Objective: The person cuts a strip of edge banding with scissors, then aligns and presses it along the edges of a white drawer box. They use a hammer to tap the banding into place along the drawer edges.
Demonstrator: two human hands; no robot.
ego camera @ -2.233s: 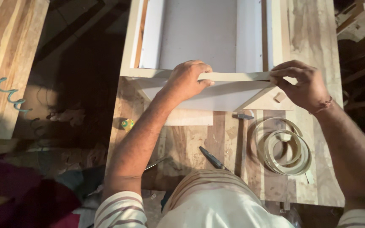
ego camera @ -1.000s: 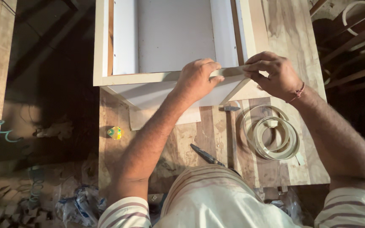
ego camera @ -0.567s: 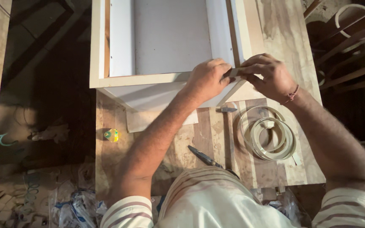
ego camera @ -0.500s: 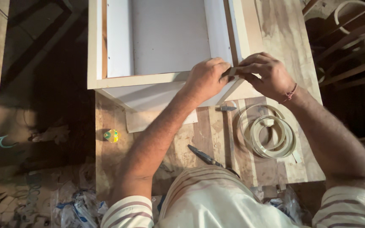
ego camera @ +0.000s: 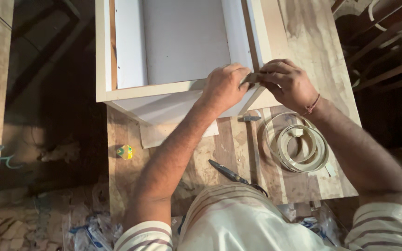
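A white open box frame (ego camera: 117, 93) lies on a wooden workbench (ego camera: 312, 37). My left hand (ego camera: 223, 88) presses on the near right part of the box's front edge, fingers curled over a thin pale edging strip (ego camera: 251, 78). My right hand (ego camera: 288, 83) pinches the same strip at the box's near right corner, touching the left hand's fingertips. A red thread is tied around my right wrist.
A coil of pale edging tape (ego camera: 298, 148) lies on the bench right of centre. A hammer (ego camera: 252, 139) and a pair of dark scissors (ego camera: 231, 173) lie near my body. A small yellow-green object (ego camera: 125, 151) sits at the bench's left edge. Dark floor lies to the left.
My hands have come together toward the box's near right corner. Earlier they were spread apart along the front edge; now their fingertips meet on the strip.
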